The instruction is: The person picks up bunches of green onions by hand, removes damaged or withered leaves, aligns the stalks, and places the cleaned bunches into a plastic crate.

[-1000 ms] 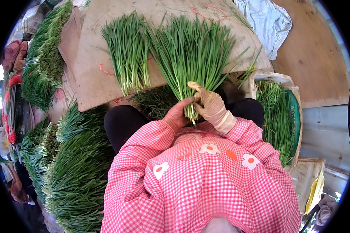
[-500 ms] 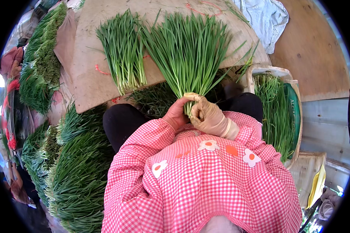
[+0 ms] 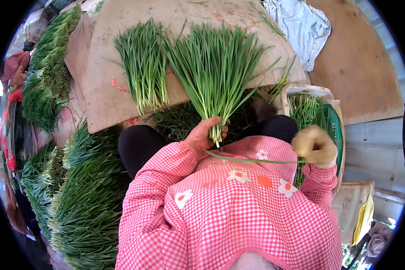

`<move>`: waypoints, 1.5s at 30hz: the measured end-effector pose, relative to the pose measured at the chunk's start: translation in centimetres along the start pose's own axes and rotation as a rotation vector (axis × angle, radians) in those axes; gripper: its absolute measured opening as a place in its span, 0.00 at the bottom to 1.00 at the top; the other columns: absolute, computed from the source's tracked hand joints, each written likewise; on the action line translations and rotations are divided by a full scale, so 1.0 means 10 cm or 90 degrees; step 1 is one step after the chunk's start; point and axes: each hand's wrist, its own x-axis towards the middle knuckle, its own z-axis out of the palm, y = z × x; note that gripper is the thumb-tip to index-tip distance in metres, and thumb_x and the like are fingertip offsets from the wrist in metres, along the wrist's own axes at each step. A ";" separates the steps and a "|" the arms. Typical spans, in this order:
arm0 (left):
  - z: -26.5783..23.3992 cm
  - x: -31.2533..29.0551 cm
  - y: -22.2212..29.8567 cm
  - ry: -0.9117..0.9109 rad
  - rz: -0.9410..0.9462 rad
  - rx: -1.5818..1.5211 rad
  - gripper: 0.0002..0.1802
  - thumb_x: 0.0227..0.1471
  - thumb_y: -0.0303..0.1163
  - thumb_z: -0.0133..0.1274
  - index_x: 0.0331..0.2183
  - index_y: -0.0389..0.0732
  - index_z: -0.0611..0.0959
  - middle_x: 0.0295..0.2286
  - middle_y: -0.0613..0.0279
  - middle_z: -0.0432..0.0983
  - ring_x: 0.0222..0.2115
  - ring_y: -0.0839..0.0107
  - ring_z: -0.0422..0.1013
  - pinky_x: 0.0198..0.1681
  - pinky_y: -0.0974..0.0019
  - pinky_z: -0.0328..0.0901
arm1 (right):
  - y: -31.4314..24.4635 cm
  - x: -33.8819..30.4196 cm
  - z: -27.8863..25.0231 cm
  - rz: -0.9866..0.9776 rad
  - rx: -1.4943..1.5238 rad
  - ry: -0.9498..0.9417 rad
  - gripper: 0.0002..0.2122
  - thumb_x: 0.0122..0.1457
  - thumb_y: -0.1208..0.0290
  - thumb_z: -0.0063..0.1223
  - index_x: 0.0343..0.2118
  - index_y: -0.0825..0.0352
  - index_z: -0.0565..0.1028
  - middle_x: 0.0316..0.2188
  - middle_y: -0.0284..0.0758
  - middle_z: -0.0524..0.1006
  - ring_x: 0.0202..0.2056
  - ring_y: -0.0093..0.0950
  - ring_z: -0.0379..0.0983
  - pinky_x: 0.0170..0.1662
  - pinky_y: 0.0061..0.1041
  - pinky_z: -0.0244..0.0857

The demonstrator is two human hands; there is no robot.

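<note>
A large bunch of Chinese chives (image 3: pixel 218 74) fans out over the near edge of a wooden board (image 3: pixel 104 96). My bare left hand (image 3: pixel 204 135) is wrapped round its pale stem ends, close to my lap. Off to the right, my gloved right hand (image 3: pixel 316 146) is closed, its fingers partly blurred. From it a single chive leaf (image 3: pixel 261 159) stretches across the apron toward the left hand. Left of the held bunch, a smaller bunch of chives (image 3: pixel 146 67) lies on the board.
Beside my right arm stands a crate (image 3: pixel 307 90) with more chives and a green bag (image 3: pixel 333 128). Piles of chives (image 3: pixel 87 202) lie on my left. Red string (image 3: pixel 119 84) rests on the board, and a pale cloth (image 3: pixel 301 29) lies at its far right.
My right hand has left the bunch's stems and swung right with a single chive leaf. The left hand still grips the bunch.
</note>
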 end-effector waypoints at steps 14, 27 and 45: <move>0.02 0.03 -0.01 0.129 0.618 1.271 0.37 0.41 0.28 0.55 0.52 0.31 0.57 0.44 0.45 0.67 0.42 0.54 0.68 0.43 0.61 0.65 | 1.71 1.15 0.50 0.122 -0.005 0.256 0.29 0.45 0.63 0.63 0.49 0.67 0.64 0.44 0.33 0.70 0.46 0.24 0.64 0.51 0.25 0.57; -0.04 -0.14 0.04 0.112 0.133 0.395 0.28 0.49 0.30 0.51 0.51 0.38 0.62 0.40 0.57 0.69 0.37 0.69 0.70 0.39 0.65 0.68 | 1.87 0.93 0.34 0.330 0.625 0.283 0.17 0.49 0.68 0.56 0.43 0.65 0.71 0.35 0.35 0.75 0.32 0.29 0.73 0.36 0.32 0.69; 0.10 -0.18 -0.03 0.001 -0.038 0.225 0.17 0.44 0.25 0.52 0.40 0.40 0.71 0.30 0.62 0.72 0.23 0.75 0.68 0.24 0.70 0.65 | 1.96 0.78 0.14 0.387 0.022 0.149 0.30 0.46 0.43 0.54 0.42 0.67 0.72 0.32 0.37 0.76 0.37 0.30 0.70 0.41 0.27 0.63</move>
